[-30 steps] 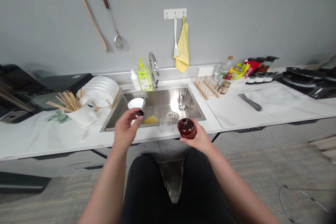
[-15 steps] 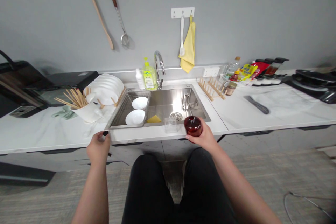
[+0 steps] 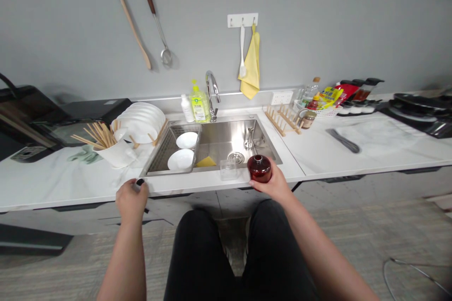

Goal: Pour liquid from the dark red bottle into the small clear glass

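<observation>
In my right hand (image 3: 277,181) is a squat, dark red glass bottle (image 3: 259,168) with a narrow uncapped neck. It is upright at the front edge of the sink, thumb and fingers wrapped round it. My left hand (image 3: 131,201) is closed at the counter's front edge, left of the sink, with a small black cap (image 3: 140,181) between thumb and finger. Just left of the bottle a clear plastic box (image 3: 229,170) stands on the sink's front rim. Inside the sink (image 3: 226,134) a wire rack at left carries two white bowls (image 3: 181,159), and a yellow sponge (image 3: 206,162) lies beside it.
At left stand a white jug (image 3: 116,154) of chopsticks and white plates (image 3: 139,122) in a rack. Soap bottles (image 3: 199,106) and the faucet (image 3: 213,87) rise behind the sink. To the right are a wooden rack (image 3: 284,120), a jar (image 3: 308,119) and a whisk (image 3: 342,140).
The view has shifted slightly. Both hands keep nearly the same places, with the red bottle in the right hand and the black cap in the left.
</observation>
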`<act>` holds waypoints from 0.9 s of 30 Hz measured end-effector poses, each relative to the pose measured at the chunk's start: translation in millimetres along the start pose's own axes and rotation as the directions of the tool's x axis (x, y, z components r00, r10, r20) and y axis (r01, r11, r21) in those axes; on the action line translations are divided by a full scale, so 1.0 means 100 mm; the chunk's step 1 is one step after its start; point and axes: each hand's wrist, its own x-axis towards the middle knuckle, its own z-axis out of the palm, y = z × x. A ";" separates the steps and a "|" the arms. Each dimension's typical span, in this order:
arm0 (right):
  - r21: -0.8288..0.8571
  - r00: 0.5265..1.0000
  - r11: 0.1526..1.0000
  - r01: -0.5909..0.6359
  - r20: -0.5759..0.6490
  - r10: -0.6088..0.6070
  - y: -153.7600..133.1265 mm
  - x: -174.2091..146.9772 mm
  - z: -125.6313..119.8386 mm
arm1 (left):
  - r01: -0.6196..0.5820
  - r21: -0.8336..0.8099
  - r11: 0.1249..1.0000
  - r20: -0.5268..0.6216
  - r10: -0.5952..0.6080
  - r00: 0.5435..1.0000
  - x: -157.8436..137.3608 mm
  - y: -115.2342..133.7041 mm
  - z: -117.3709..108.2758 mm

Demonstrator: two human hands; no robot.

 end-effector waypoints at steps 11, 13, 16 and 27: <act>0.209 0.993 0.977 0.052 0.089 -0.072 -0.45 -0.09 0.22 | -0.247 -0.801 0.545 0.142 0.575 0.806 -1.12 1.95 -0.32; 0.250 0.988 0.967 0.056 0.128 -0.090 -0.57 -0.12 0.32 | -0.114 -0.886 0.449 0.264 0.693 0.671 -1.36 2.25 -0.31; 0.260 0.980 0.962 0.088 0.151 -0.130 -0.69 -0.15 0.49 | -0.013 -0.907 0.422 0.326 0.721 0.611 -1.56 2.46 -0.31; 0.222 0.876 0.963 0.152 0.422 -0.235 -0.75 -0.03 0.90 | 0.057 -0.865 0.499 0.321 0.462 0.827 -1.42 1.98 -0.13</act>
